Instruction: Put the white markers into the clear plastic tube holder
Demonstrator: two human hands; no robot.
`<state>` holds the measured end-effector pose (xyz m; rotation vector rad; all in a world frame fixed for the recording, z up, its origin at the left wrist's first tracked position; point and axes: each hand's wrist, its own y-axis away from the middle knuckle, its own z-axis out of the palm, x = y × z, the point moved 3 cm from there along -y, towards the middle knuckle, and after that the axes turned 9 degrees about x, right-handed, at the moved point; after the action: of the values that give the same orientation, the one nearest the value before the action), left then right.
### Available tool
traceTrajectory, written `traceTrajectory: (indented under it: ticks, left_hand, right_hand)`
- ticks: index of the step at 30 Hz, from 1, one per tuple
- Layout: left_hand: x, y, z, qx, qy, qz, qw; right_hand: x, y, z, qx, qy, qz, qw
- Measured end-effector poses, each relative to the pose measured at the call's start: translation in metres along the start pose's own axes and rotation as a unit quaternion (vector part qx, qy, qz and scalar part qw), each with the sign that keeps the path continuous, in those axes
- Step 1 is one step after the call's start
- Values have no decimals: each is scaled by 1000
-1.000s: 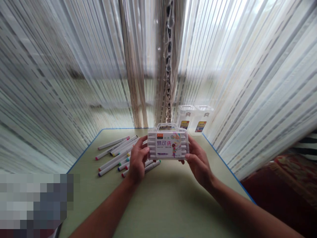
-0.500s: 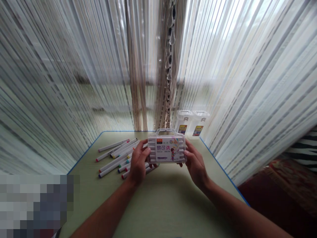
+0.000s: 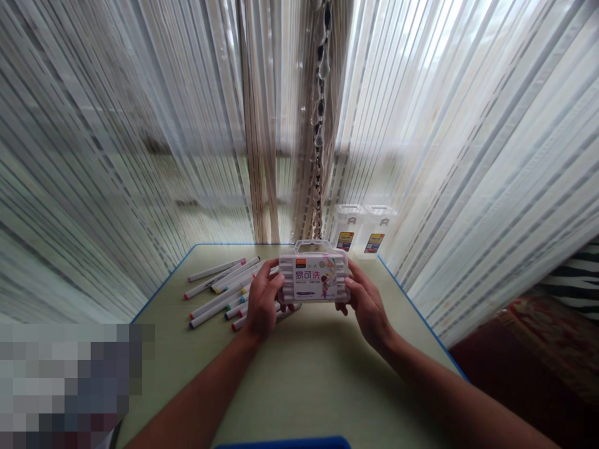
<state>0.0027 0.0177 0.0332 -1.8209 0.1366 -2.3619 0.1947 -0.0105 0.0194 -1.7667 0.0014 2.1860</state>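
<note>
Between my two hands is a clear plastic marker case (image 3: 314,277) with a carry handle on top and a white printed label facing me. White pens show through its front. My left hand (image 3: 262,299) is closed on the case's left end, thumb at the front. On the right end, my right hand (image 3: 367,302) grips it the same way. The case is held upright above the table. Loose white markers (image 3: 210,312) with coloured ends lie in a pile beside and partly behind my left hand.
Two clear plastic containers (image 3: 374,234) with coloured labels stand at the table's back right corner. The pale green table (image 3: 299,380) has a blue edge. String curtains (image 3: 163,125) hang behind it. A blue object (image 3: 290,443) shows at the bottom edge.
The view has tipped down slightly, bringing a blue object in at the bottom. Both hands still hold the case, which leans back a little more.
</note>
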Motion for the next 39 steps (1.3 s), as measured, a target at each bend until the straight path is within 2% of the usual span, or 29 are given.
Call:
traceTrajectory:
  ticks: [19, 39]
  left_hand:
    - [-6, -4, -1, -19, 32, -5, 999]
    - [-5, -5, -1, 0, 34, -17, 999]
  right_hand:
    - [3, 1, 0, 0, -20, 6, 1000]
    - [3, 0, 0, -5, -7, 31, 999]
